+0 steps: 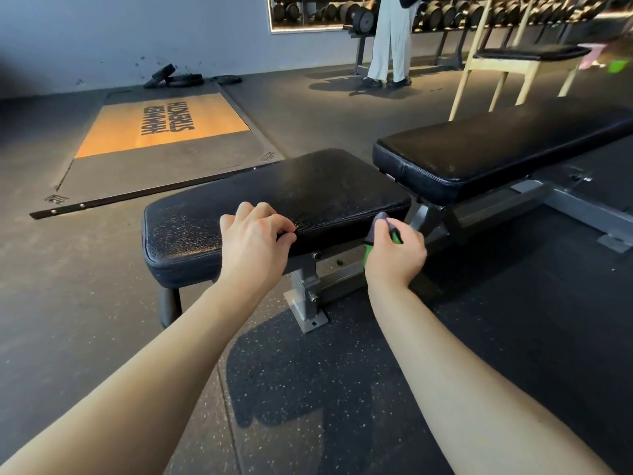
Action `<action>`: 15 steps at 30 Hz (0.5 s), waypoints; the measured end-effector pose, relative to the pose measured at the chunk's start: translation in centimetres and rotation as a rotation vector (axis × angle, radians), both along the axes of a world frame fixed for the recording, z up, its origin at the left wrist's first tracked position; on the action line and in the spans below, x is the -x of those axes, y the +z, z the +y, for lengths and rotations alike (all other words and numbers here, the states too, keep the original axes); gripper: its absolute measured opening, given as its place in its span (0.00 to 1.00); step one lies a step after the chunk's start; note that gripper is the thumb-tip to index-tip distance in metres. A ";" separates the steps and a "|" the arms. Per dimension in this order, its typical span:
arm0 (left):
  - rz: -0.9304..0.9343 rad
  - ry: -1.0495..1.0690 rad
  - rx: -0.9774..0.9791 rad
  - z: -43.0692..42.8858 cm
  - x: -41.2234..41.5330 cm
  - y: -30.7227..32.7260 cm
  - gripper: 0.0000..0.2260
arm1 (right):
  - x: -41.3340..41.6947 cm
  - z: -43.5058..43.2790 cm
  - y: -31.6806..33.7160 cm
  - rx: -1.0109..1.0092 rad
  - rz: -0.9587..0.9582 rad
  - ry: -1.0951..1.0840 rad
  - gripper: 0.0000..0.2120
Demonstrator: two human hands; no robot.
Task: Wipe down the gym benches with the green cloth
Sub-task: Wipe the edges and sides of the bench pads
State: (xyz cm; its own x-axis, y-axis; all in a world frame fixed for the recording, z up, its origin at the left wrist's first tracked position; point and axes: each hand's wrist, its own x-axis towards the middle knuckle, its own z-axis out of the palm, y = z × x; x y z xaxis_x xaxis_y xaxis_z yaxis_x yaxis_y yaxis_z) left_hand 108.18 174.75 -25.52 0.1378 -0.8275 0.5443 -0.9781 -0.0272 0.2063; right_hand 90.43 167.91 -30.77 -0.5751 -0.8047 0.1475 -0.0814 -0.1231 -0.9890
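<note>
Cloth (396,237), bunched small and mostly hidden inside the right hand (394,257), met the near right corner of the seat pad (274,197) as a person worked at a gym bench. At far left lay a wooden lifting platform (161,128), with plates (174,77) heaped by the wall behind it, all well apart from the work. The left hand (255,234) held the seat pad's near edge, fingers curled on top and thumb on the side. The right hand, apart from it, was closed tight around the cloth just beside the gap before the back pad (507,145).

That gap looked the likeliest trouble: a loose fold could have snagged on the steel frame (308,286) below it and been pulled from the grip. A wad so small would also have covered only a narrow strip per pass, so patches of the speckled top could have been missed, the part under the left hand among them. If the speckle was spray, which could not be told, the bracing hand might have slipped.

The back pad appeared not yet wiped. In the background, a second person (390,46) stood at the dumbbell rack (479,12), and a padded stool (529,54) stood farther right, both well clear.
</note>
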 end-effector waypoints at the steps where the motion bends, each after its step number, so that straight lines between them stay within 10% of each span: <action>1: -0.003 0.004 -0.021 0.1 0.0 0.2 0.07 | -0.4 0.1 0.3 -0.003 -0.036 -0.015 0.08; 15: 0.011 0.056 -0.075 3.3 -4.8 1.1 0.08 | -3.1 1.6 1.3 -0.056 -0.130 0.072 0.05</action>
State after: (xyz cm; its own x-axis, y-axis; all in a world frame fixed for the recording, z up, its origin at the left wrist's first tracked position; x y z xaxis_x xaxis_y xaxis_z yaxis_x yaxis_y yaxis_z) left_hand 112.99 178.09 -24.45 0.1905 -0.8567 0.4794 -0.9723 -0.0975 0.2122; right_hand 93.56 169.55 -29.51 -0.5268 -0.8495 0.0290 0.0550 -0.0681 -0.9962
